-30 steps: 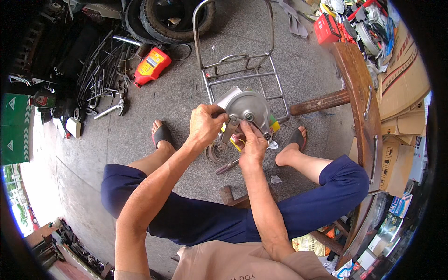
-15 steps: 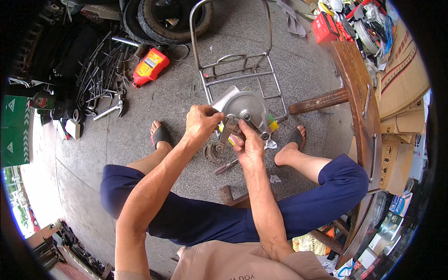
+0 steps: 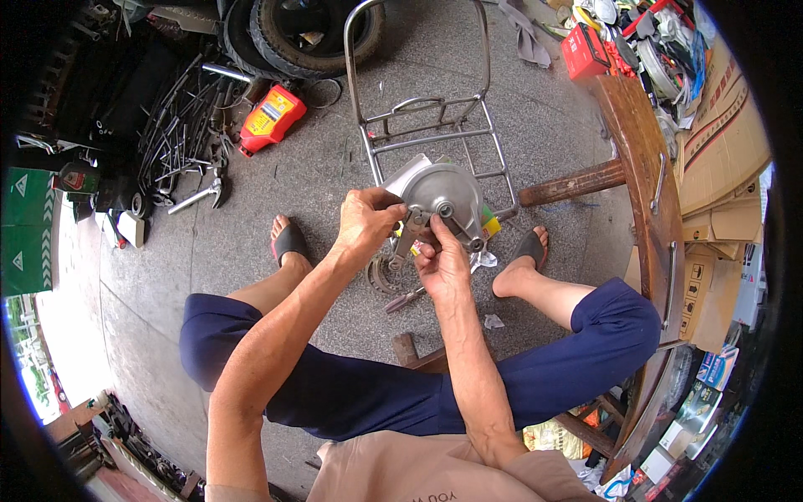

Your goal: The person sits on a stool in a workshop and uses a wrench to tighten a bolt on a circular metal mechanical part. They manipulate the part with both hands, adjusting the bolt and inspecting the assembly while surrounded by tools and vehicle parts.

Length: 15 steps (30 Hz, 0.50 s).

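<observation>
A round silver brake plate with a raised hub hole sits in front of me, over the near end of a metal rack. A flat metal brake lever juts from its lower left side. My right hand grips the plate from below, thumb on its face, fingers curled. My left hand is closed in a pinch at the plate's left edge, by the lever's upper end; what lies between those fingertips is hidden. Curved brake shoes and a screwdriver lie on the floor just below.
The chrome tube rack stretches away from me. To the left are a red bottle, a hammer and a heap of tools; tyres lie beyond. A wooden bench and cardboard boxes line the right side.
Both hands keep nearly the same hold on the brake plate. The whole view has shifted very slightly; a small movement of the right fingers shows at the lever.
</observation>
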Each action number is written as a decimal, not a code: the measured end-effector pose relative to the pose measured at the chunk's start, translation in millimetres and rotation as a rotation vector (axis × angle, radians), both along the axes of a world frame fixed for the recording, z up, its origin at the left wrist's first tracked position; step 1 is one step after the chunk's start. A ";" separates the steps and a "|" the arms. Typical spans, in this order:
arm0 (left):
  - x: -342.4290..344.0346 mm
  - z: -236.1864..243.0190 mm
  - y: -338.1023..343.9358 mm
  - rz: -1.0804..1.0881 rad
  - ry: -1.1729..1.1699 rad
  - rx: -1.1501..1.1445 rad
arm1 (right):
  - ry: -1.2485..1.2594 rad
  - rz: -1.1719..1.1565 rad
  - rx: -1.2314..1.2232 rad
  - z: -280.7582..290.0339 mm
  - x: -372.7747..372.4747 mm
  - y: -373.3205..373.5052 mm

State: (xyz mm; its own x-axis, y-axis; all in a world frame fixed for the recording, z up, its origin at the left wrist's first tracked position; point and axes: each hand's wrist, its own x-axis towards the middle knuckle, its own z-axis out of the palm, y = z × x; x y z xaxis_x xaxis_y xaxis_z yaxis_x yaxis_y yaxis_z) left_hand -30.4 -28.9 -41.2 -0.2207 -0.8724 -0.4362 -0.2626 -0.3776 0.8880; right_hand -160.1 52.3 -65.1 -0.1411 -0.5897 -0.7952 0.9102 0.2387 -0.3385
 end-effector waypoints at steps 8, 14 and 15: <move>2.3 -1.8 -1.5 0.013 -0.050 0.046 | 0.013 -0.004 -0.050 -3.9 5.2 4.9; -2.5 23.1 -2.5 -0.060 -0.226 0.043 | 0.095 -0.025 -0.017 -6.7 5.1 4.6; -3.4 25.1 -2.4 -0.083 -0.268 0.034 | 0.095 -0.025 -0.021 -6.1 4.9 4.8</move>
